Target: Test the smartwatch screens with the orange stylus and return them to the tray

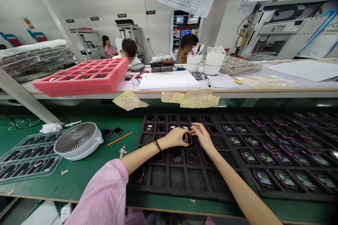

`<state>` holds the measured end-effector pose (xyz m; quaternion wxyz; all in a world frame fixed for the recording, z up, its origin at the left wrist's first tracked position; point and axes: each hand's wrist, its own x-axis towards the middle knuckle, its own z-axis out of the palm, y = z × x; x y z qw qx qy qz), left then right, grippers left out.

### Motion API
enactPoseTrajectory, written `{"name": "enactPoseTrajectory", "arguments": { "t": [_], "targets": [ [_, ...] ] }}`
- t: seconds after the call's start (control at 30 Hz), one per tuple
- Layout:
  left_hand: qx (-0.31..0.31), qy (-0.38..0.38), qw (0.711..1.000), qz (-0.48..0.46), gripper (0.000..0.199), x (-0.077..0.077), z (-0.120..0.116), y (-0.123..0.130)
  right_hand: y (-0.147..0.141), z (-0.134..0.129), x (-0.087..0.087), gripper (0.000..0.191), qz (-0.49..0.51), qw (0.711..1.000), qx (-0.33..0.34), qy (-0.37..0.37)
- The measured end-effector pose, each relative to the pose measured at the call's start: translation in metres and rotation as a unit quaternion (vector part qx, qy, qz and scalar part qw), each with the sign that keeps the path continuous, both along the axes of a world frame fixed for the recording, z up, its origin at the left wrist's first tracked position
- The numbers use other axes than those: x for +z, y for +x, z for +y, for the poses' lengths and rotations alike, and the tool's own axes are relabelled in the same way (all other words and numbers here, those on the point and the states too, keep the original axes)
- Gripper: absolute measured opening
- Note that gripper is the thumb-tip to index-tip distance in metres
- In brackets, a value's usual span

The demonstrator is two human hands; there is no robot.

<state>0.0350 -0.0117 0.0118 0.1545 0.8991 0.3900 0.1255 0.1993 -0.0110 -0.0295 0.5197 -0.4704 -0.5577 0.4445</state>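
Both my left hand [174, 137] and my right hand [202, 136] meet over a black foam tray [161, 181], pinching a small dark smartwatch body with a purple rim [186, 138]. Much of that piece is hidden by my fingers. The tray's square compartments hold several similar watch bodies, and those at the right, such as one [262, 178], show lit screens. Some compartments near my forearms hold dark pieces, while others show only foam.
A white desk fan [78, 140], a clear plastic tray [29, 158], an orange stick [119, 138] and two dark watch bodies [112, 132] lie on the green bench mat [79, 179]. A red foam tray [81, 77] and papers rest on the shelf ahead. Co-workers sit beyond it.
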Motion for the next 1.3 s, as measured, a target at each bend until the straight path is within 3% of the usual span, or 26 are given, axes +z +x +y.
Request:
{"name": "enactPoseTrajectory", "arguments": {
  "t": [0.13, 0.4, 0.5, 0.6, 0.67, 0.7, 0.77, 0.87, 1.03, 1.17, 1.3],
  "targets": [
    [0.077, 0.037, 0.995, -0.046, 0.054, 0.005, -0.021, -0.018, -0.017, -0.012, 0.003, 0.052, 0.029, 0.993, 0.099, -0.063],
    [0.130, 0.070, 0.989, 0.028, 0.051, 0.017, -0.075, -0.053, -0.084, -0.034, -0.011, 0.049, -0.074, 0.982, 0.172, 0.026],
    [0.150, 0.050, 0.987, 0.020, 0.051, 0.019, -0.089, -0.071, -0.104, -0.043, -0.009, 0.048, -0.063, 0.978, 0.197, 0.016],
    [0.157, 0.007, 0.986, -0.054, 0.059, 0.026, -0.101, -0.109, -0.109, -0.052, 0.002, 0.048, 0.011, 0.968, 0.234, -0.092],
    [0.215, 0.006, 0.973, -0.087, 0.041, 0.028, -0.107, -0.145, -0.104, -0.054, 0.009, 0.047, 0.084, 0.946, 0.255, -0.183],
    [0.268, 0.009, 0.960, -0.081, 0.030, 0.027, -0.111, -0.164, -0.100, -0.053, 0.012, 0.046, 0.120, 0.934, 0.258, -0.216],
    [0.346, -0.028, 0.937, -0.024, 0.025, 0.020, -0.117, -0.201, -0.092, -0.050, 0.015, 0.038, 0.180, 0.917, 0.256, -0.247],
    [0.399, -0.091, 0.912, 0.021, 0.021, 0.002, -0.126, -0.236, -0.086, -0.045, 0.016, 0.032, 0.226, 0.903, 0.248, -0.266],
    [0.422, -0.115, 0.899, 0.010, 0.020, -0.016, -0.131, -0.243, -0.088, -0.046, 0.017, 0.035, 0.221, 0.906, 0.260, -0.250],
    [0.431, -0.132, 0.892, -0.013, 0.019, -0.019, -0.125, -0.239, -0.090, -0.050, 0.019, 0.037, 0.196, 0.911, 0.286, -0.224],
    [0.431, -0.143, 0.890, -0.036, 0.017, -0.018, -0.120, -0.243, -0.088, -0.059, 0.032, 0.036, 0.221, 0.905, 0.268, -0.244]
  ]
}}
